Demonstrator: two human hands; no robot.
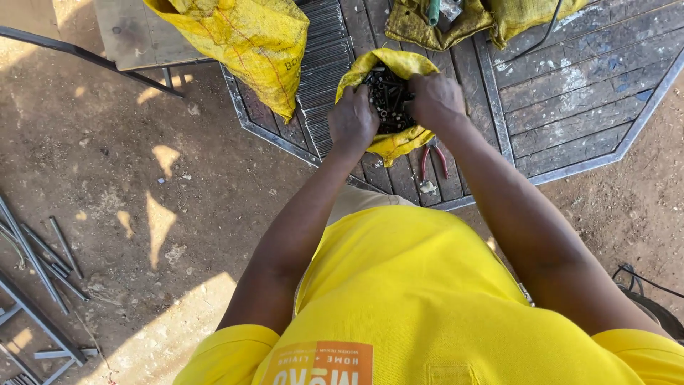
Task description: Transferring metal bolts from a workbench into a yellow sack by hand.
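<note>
A small yellow woven sack (396, 65) lies open on a metal-framed wooden table (570, 100). It holds several dark screws or bolts (388, 96). My left hand (353, 120) rests on the sack's left rim, fingers curled into the opening. My right hand (436, 100) grips the right rim, fingers bent over the edge into the dark pieces. Whether either hand holds loose screws is hidden. Red-handled pliers (432, 165) lie on the table just below the sack, near my right wrist.
A larger yellow sack (246, 39) sits at the table's left end, beside a bundle of thin metal rods (324, 64). A dirty yellow cloth bag (456, 21) lies at the back. Loose metal bars (43, 264) lie on the dirt ground at left. A black cable (638, 279) runs at right.
</note>
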